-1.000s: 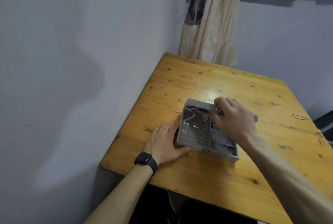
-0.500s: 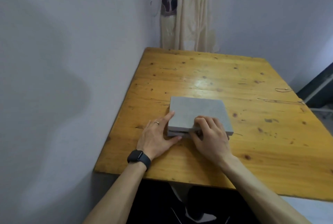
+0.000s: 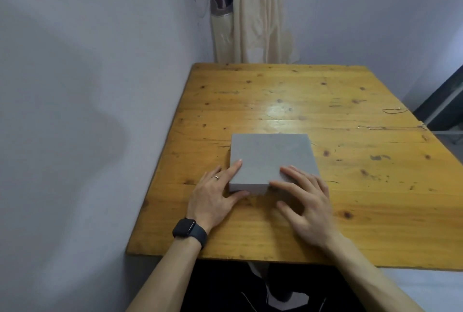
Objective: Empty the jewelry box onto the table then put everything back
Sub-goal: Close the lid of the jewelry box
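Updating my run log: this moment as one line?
jewelry box: closed, on table | left hand: open, against box's near-left corner | right hand: open, over near-right corner

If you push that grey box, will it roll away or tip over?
Probably neither. The grey box is low and wide, lying flat, so it should slide across the wooden table rather than roll or tip. Its straight edges suggest it is stiff. With the lid shut, nothing inside should spill.

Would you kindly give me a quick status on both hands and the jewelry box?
Jewelry box closed on table. Left hand open, against its left side. Right hand open, fingertips on near right corner. Two thin strands lie far right.
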